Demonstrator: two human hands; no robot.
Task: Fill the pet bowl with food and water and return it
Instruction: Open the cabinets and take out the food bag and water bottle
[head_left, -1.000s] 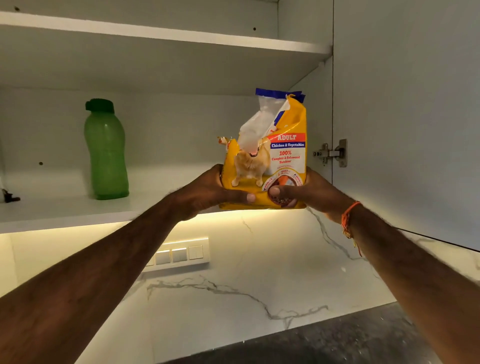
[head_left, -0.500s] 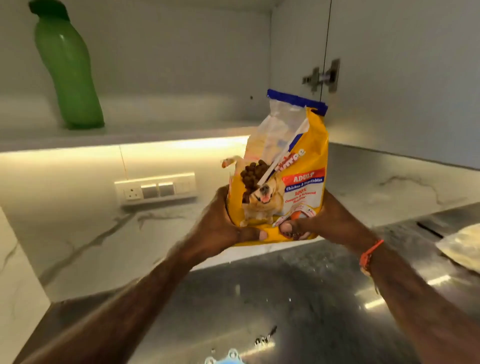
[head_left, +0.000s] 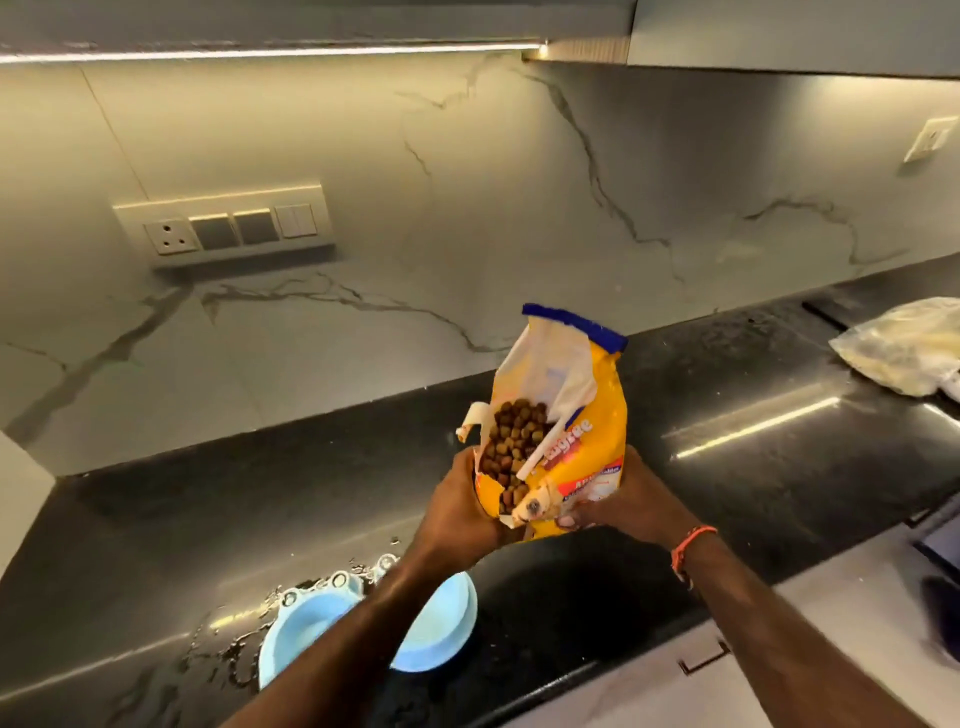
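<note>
The person holds an opened yellow bag of dog food (head_left: 576, 415) above the black counter (head_left: 753, 467), gripped low down on both sides. The left hand (head_left: 457, 512) wraps round the bag's left side just below the torn opening, and the right hand (head_left: 618, 504) clasps the lower right corner, its fingers curled across the front. The bag stands nearly upright, its long axis leaning only a little, and brown kibble (head_left: 511, 447) shows through the tear on its front left face.

The light blue pet bowl (head_left: 436, 629) sits on the counter below the bag and to the left, nearer the person, with the left forearm crossing over it and hiding its middle. It looks like a double bowl, and both visible basins appear to hold no food. Water drops lie on the counter beside the bowl's left end.

The pour likely turns on this offset: the tear faces left and toward the person, so the bag must come back over the right-hand basin and tip that way, the left hand being the nearer one to steer the opening.
</note>
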